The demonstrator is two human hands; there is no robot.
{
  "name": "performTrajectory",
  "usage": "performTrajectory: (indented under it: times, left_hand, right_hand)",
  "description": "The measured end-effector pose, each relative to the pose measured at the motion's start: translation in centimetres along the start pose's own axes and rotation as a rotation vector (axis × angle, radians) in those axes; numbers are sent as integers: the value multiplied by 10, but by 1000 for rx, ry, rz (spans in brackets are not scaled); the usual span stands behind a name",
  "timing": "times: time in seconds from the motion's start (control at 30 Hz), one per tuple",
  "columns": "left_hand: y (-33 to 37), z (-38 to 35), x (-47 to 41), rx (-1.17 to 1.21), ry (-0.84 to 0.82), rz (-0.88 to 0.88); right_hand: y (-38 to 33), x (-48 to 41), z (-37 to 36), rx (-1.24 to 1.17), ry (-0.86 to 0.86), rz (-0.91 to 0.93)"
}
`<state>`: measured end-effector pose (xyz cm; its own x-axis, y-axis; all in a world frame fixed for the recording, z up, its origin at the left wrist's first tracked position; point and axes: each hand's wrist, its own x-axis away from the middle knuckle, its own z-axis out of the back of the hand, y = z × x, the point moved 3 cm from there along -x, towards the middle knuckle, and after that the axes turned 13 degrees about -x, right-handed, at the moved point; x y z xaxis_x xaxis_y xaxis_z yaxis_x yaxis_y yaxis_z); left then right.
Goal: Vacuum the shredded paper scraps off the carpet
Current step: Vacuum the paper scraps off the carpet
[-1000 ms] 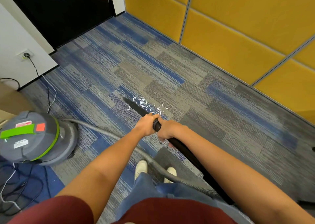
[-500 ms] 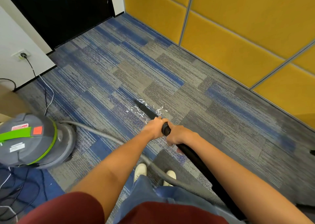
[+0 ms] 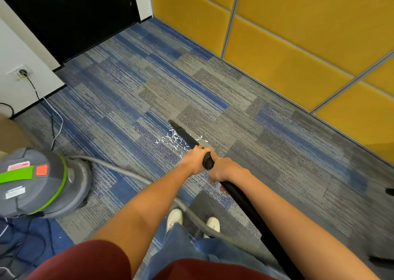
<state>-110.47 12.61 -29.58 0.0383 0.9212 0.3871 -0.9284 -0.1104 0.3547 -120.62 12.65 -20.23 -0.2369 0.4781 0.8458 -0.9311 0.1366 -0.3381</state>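
Observation:
White shredded paper scraps (image 3: 173, 140) lie scattered on the blue-grey carpet (image 3: 149, 83) in front of me. A black vacuum wand (image 3: 245, 196) slants from lower right up to its narrow nozzle (image 3: 178, 128), whose tip rests among the scraps. My left hand (image 3: 195, 157) grips the wand just ahead of a black collar. Just behind that collar, my right hand (image 3: 221, 170) grips the wand. A grey ribbed hose (image 3: 132, 174) runs from the wand back to the grey and green vacuum canister (image 3: 36, 181) at the left.
Yellow padded wall panels (image 3: 298, 45) line the right side. A black door (image 3: 81, 13) stands at the back. A power cord (image 3: 53, 122) runs from a wall socket (image 3: 21, 72) down to the canister. Tangled cables (image 3: 19, 243) lie at lower left. My white shoes (image 3: 174, 218) stand below the hands.
The nozzle has shifted to the right and further away across the scraps, and both hands moved with the wand. Fewer scraps show around the nozzle than a second ago.

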Motion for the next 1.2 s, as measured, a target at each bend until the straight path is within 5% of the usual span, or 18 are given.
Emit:
performTrajectory:
  times: [0.37,1.2]
  left_hand:
    - [-26,13,-3,200,76,42]
    - [-8,35,13,-26,-1,-87]
  right_hand:
    - [-35,-25,7,-77,-21,-3]
    - [-27,-5,5,-29,-10,-7]
